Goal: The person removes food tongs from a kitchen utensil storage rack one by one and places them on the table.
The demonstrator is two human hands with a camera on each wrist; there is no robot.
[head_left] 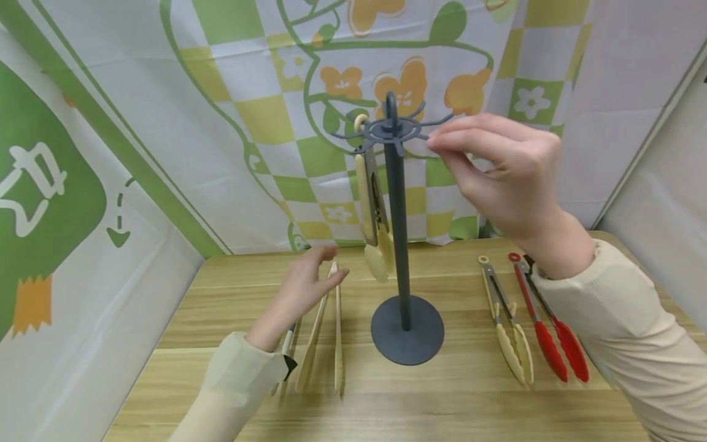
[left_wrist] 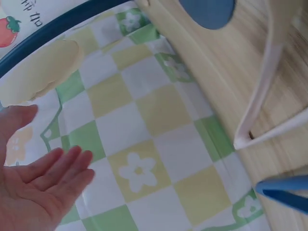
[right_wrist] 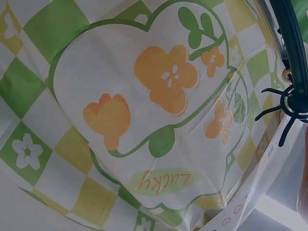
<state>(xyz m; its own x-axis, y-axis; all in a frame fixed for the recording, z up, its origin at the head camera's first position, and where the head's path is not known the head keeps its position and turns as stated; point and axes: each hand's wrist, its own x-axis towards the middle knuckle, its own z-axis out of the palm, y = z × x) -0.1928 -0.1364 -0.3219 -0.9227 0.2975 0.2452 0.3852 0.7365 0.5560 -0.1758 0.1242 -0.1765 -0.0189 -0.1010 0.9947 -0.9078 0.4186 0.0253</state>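
A dark grey hook stand [head_left: 399,245] rises from a round base, with curved hooks around its top. My right hand [head_left: 499,166] pinches the end of one hook between thumb and fingertips; in the right wrist view only a sliver of it shows. Pale yellow tongs [head_left: 366,202] hang by their ring on the stand's left side. My left hand [head_left: 298,285] is held low beside them, fingers spread and holding nothing. Below it lie light wood-coloured tongs [head_left: 338,331] and blue tongs [left_wrist: 288,185], the latter mostly hidden by the hand in the head view.
On the table's [head_left: 442,399] right side lie yellow tongs [head_left: 516,350] and red tongs [head_left: 552,344], the red partly under my right forearm. A patterned curtain [head_left: 265,123] hangs directly behind the table.
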